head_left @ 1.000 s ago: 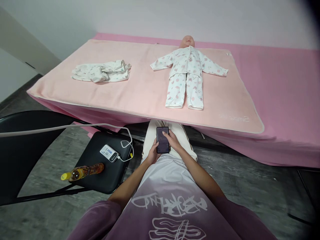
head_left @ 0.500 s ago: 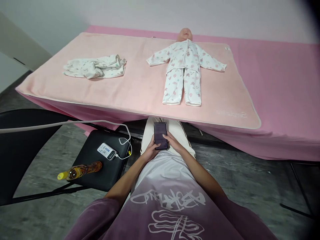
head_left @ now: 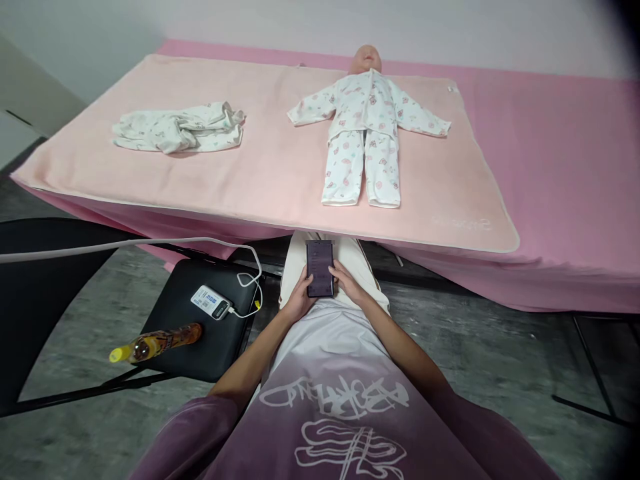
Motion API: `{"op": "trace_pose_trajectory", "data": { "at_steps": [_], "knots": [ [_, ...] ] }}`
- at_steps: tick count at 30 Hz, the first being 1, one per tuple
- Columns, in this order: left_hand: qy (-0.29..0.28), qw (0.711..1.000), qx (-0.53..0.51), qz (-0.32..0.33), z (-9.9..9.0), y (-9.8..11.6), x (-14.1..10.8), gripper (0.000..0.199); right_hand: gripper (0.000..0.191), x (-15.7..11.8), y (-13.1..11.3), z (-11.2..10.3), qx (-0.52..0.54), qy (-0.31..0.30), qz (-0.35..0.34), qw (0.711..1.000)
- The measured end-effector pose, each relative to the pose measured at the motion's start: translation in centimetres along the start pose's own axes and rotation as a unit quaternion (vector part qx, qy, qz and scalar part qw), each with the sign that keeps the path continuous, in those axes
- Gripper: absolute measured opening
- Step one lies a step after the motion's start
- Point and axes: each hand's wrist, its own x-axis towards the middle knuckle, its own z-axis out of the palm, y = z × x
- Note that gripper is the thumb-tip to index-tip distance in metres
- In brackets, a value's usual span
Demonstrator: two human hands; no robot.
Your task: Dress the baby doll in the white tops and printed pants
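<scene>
A dark smartphone is held upright over my lap between both hands, its dim screen facing me. My left hand grips its left side, the thumb at the lower left edge. From the other side my right hand holds the right edge, with the thumb beside the screen. Beyond the phone, on the table, a baby doll lies on its back in a white printed top and matching pants, arms spread. Further left lies a loosely folded white printed garment.
A pink mat covers much of the pink-draped table. At my left, a black folding chair carries a white power bank with a white cable and a yellow-capped drink bottle.
Both thumbs have shifted from over the phone's screen out to its side edges. The whole view has tilted slightly, so the table and doll appear a little higher and further left.
</scene>
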Motion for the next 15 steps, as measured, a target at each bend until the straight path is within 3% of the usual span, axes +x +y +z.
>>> {"op": "trace_pose_trajectory", "data": {
  "at_steps": [5,15],
  "knots": [
    [-0.03,0.999,-0.014,0.021,-0.1,-0.2,0.1,0.067,0.048,0.0,0.0,-0.1,-0.008,0.0,-0.003,1.0],
    [0.001,1.0,-0.004,0.016,0.3,0.1,-0.2,0.072,0.049,0.5,1.0,-0.2,0.017,-0.034,-0.04,0.998]
  ]
}}
